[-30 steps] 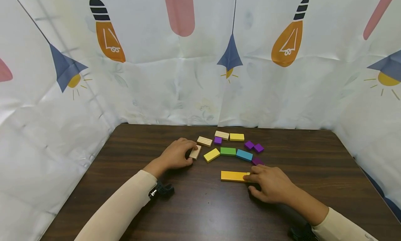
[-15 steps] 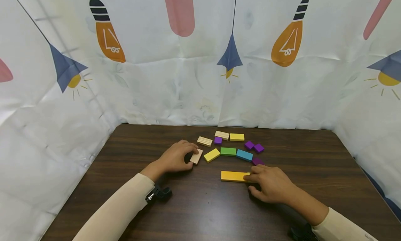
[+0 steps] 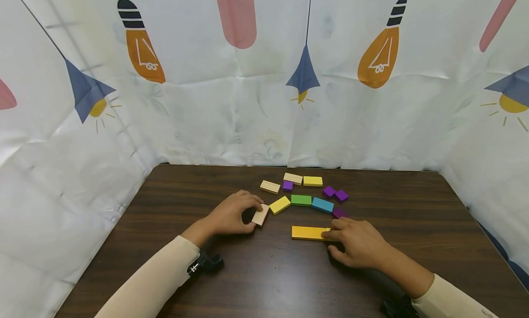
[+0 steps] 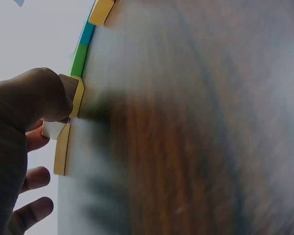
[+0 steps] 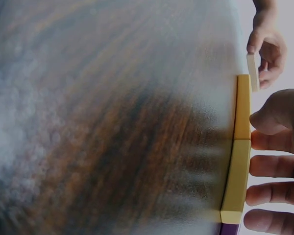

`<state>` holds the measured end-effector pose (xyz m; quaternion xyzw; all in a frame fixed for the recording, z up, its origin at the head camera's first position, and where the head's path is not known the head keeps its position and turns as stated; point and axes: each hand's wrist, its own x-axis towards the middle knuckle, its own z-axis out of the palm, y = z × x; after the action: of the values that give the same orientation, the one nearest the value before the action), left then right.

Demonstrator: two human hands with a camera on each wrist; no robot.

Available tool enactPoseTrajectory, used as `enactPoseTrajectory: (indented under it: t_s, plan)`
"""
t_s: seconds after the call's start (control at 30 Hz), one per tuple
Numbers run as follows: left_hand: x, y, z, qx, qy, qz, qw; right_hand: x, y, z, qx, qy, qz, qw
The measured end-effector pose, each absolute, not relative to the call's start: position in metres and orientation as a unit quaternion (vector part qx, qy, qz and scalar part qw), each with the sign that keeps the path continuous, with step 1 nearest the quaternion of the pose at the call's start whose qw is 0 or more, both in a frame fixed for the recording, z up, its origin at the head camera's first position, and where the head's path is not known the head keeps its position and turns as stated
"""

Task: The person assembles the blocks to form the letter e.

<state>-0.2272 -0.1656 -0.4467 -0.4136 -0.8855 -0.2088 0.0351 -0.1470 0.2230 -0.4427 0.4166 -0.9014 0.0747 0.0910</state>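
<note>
My left hand [image 3: 230, 214] pinches a plain wooden block [image 3: 260, 216] between thumb and fingers, low over the table. Its upper corner lies close to the left end of a yellow block [image 3: 279, 205]; I cannot tell whether they touch. That yellow block starts a curved row with a green block [image 3: 301, 200], a blue block [image 3: 322, 204] and a dark purple block [image 3: 340, 213]. My right hand [image 3: 360, 242] rests with loose fingers at the right end of an orange block [image 3: 307, 232]. In the right wrist view, a paler yellow block [image 5: 235, 176] adjoins the orange one by the fingertips.
Behind the row lie two ridged wooden blocks [image 3: 270, 186], a small purple block [image 3: 287, 186], another yellow block [image 3: 312, 181] and two purple cubes [image 3: 335, 193]. The dark wooden table [image 3: 264, 281] ends at a patterned white curtain [image 3: 198, 120].
My left hand has slid the plain wooden block toward me and slightly right, from beside the ridged block to near the yellow block's left end. The right hand and orange block stay still.
</note>
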Motion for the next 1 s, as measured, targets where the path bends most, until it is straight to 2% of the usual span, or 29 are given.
enactPoseTrajectory:
  t_s: [0.6,1.0]
  plan:
    - [-0.213,-0.154,-0.453,-0.41,-0.887,-0.21,0.002,-0.146,0.224,-0.442,0.413,-0.903,0.079,0.09]
    - [-0.212,-0.151,-0.452,-0.418,-0.888,-0.189,0.004,-0.147,0.224,-0.443,0.413,-0.902,0.082,0.092]
